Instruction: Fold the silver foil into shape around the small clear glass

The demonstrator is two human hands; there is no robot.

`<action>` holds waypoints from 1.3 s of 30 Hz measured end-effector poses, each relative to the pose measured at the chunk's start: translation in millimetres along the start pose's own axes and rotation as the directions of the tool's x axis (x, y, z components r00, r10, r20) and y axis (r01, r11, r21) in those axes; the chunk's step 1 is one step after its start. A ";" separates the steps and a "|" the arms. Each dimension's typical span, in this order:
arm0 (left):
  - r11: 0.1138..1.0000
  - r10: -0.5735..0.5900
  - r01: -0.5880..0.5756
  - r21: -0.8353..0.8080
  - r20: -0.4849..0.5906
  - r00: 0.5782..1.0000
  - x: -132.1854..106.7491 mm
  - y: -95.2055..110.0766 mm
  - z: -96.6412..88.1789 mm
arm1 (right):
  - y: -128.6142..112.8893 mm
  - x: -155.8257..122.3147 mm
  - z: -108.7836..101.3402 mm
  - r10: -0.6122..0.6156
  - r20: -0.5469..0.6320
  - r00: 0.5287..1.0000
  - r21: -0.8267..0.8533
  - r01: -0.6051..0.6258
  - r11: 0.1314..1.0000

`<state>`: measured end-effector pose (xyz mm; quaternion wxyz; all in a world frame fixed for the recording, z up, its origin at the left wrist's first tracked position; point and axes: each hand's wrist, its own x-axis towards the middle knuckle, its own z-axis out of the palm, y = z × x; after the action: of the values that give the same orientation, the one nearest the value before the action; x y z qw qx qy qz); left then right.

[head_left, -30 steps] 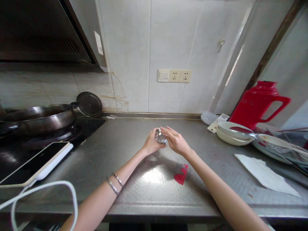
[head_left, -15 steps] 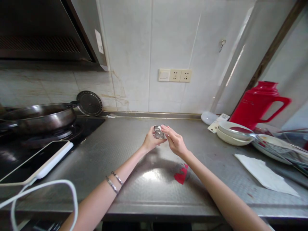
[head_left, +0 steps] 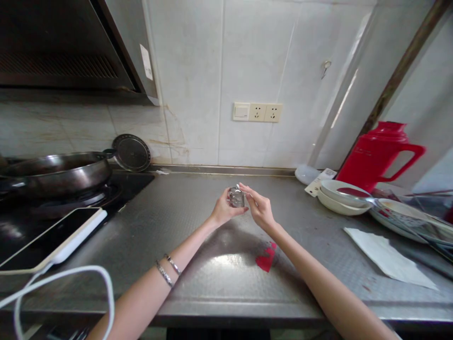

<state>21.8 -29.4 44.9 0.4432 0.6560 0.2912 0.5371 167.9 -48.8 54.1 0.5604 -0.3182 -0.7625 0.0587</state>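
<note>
Softly, coolly lit, rather dim around the black slatted range hood (head_left: 60, 47). Glaring white on the embossed grey metal table (head_left: 212, 257), shadowed below the bare left hand (head_left: 222, 208) and bare right hand (head_left: 261, 208). Slightly blurred overall, stretched toward the edges.

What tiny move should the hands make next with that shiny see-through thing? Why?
Perhaps the bare right hand should gently steady the small, clear, shiny object: the bare left hand holds it from the left, while the right hand is beside it, contact unclear.
</note>
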 end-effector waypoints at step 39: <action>0.982 -0.170 0.175 0.065 -0.081 0.982 -0.3 0.5 -2.4 | -4.5 -5.3 7.2 -0.132 0.066 0.989 0.016 0.131 0.991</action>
<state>19.4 -29.2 45.4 0.4531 0.6232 0.3825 0.5100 160.5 -53.4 49.2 0.5389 -0.2617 -0.7998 0.0368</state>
